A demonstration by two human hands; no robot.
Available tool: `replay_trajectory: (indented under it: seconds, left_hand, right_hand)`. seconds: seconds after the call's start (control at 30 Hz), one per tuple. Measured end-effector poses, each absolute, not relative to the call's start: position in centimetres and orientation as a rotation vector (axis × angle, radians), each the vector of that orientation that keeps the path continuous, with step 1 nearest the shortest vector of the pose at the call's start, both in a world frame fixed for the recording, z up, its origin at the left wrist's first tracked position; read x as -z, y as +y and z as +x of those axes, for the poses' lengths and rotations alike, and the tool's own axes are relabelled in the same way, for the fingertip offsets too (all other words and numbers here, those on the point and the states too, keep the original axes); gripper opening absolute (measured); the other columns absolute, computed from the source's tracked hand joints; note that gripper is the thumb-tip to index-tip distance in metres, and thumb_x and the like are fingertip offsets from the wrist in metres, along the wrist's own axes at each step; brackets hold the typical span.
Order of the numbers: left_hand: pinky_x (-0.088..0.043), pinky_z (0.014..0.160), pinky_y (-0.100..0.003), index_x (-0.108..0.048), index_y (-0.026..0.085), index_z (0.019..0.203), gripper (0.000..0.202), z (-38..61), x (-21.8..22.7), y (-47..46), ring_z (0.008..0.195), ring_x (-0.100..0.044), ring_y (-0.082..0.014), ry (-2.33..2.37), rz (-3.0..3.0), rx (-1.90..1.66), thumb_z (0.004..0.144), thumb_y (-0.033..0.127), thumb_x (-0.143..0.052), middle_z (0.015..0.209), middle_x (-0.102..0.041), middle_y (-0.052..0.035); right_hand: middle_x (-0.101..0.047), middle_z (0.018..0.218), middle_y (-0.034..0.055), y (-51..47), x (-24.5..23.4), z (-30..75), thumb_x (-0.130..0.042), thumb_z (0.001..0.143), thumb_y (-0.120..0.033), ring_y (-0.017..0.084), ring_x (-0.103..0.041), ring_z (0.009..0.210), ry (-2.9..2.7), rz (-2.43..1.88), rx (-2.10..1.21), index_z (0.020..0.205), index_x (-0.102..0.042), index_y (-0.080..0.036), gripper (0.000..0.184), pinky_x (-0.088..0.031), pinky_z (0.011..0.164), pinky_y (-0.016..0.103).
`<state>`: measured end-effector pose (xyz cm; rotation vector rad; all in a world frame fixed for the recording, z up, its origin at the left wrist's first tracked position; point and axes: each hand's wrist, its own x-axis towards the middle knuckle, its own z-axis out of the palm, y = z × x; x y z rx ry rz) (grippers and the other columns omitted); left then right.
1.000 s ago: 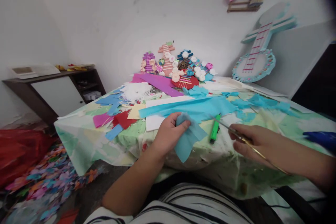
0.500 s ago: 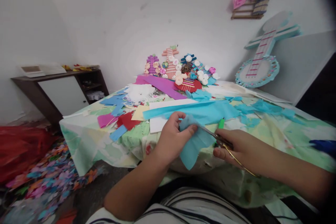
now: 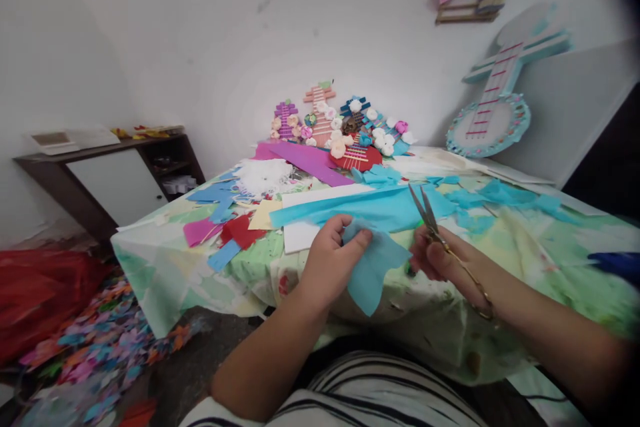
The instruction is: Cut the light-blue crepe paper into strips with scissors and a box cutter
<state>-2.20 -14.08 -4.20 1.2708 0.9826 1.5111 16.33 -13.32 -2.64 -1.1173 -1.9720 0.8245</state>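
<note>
My left hand (image 3: 327, 260) pinches a folded light-blue paper piece (image 3: 374, 268) at its top, just above the near edge of the table (image 3: 165, 260). My right hand (image 3: 443, 260) grips gold-handled scissors (image 3: 433, 223), blades slightly apart and pointing up and away, just right of the blue piece and not touching it. A long light-blue paper strip (image 3: 365, 207) lies across the table behind both hands. The green marker is almost hidden behind my right hand.
Paper scraps in red (image 3: 243, 230), pink, blue, purple and yellow litter the table. Small decorated craft guitars (image 3: 340, 130) stand at the far edge. A large blue guitar model (image 3: 493, 103) leans on the wall. A dark desk (image 3: 100, 167) is at left; scraps cover the floor.
The scissors moved in to the blue piece half a second ago, then lifted off it with the blades now pointing up. My left hand kept its hold on the paper.
</note>
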Motion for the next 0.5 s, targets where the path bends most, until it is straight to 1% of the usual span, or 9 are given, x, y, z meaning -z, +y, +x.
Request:
replay_trajectory:
  seconds: [0.07, 0.13, 0.2, 0.3, 0.43, 0.5]
  left_hand:
    - [-0.037, 0.052, -0.018, -0.052, 0.018, 0.080, 0.019, -1.7, 4.3, -14.1, 0.058, -0.046, -0.0086, 1.010, 1.286, -1.465, 0.068, 0.031, -0.060, 0.065, -0.050, 0.0043]
    - [-0.037, 0.054, -0.019, -0.052, 0.018, 0.078, 0.018, -1.3, 4.4, -14.2, 0.059, -0.047, -0.0091, 1.030, 1.324, -1.414, 0.068, 0.030, -0.060, 0.066, -0.051, 0.0036]
    - [-0.037, 0.054, -0.019, -0.053, 0.017, 0.076, 0.017, -1.1, 4.3, -14.3, 0.060, -0.046, -0.0094, 1.073, 1.368, -1.363, 0.068, 0.031, -0.059, 0.066, -0.052, 0.0031]
    - [-0.035, 0.052, -0.019, -0.054, 0.017, 0.074, 0.016, -1.0, 4.2, -14.5, 0.058, -0.044, -0.0094, 1.162, 1.440, -1.324, 0.068, 0.031, -0.059, 0.063, -0.050, 0.0035]
    - [-0.034, 0.051, -0.019, -0.056, 0.018, 0.072, 0.014, -1.1, 4.2, -14.6, 0.057, -0.042, -0.0093, 1.225, 1.545, -1.325, 0.068, 0.030, -0.058, 0.060, -0.047, 0.0046]
    - [-0.033, 0.051, -0.019, -0.056, 0.018, 0.070, 0.012, -1.1, 4.1, -14.6, 0.056, -0.041, -0.0092, 1.224, 1.586, -1.298, 0.068, 0.030, -0.058, 0.059, -0.046, 0.0049]
  right_hand:
    - [-0.049, 0.068, 0.0000, -13.6, 2.6, 15.4, -0.048, 0.068, -0.059, 0.012, -0.046, 0.057, -1.887, -1.107, -0.939, 0.076, -0.041, -0.020, 0.041, -0.040, 0.053, 0.026]
    - [-0.049, 0.073, 0.0000, -13.7, 2.4, 14.4, -0.058, 0.064, -0.052, 0.012, -0.049, 0.065, -1.812, -1.121, -1.004, 0.074, -0.039, -0.021, 0.038, -0.042, 0.058, 0.025]
    - [-0.052, 0.078, 0.0005, -13.8, 2.2, 13.6, -0.065, 0.059, -0.045, 0.013, -0.050, 0.070, -1.725, -1.085, -1.061, 0.072, -0.035, -0.021, 0.041, -0.043, 0.060, 0.025]
    - [-0.055, 0.081, 0.0004, -13.6, 2.2, 13.2, -0.068, 0.056, -0.038, 0.011, -0.051, 0.069, -1.639, -1.006, -1.126, 0.070, -0.031, -0.021, 0.043, -0.043, 0.062, 0.025]
    - [-0.053, 0.070, -0.0035, -13.4, 2.4, 13.5, -0.067, 0.060, -0.029, 0.009, -0.049, 0.062, -1.581, -0.933, -1.148, 0.069, -0.030, -0.021, 0.039, -0.041, 0.058, 0.023]
    - [-0.053, 0.069, -0.0044, -13.4, 2.5, 13.9, -0.067, 0.062, -0.026, 0.008, -0.049, 0.061, -1.571, -0.923, -1.176, 0.068, -0.031, -0.021, 0.037, -0.040, 0.056, 0.022]
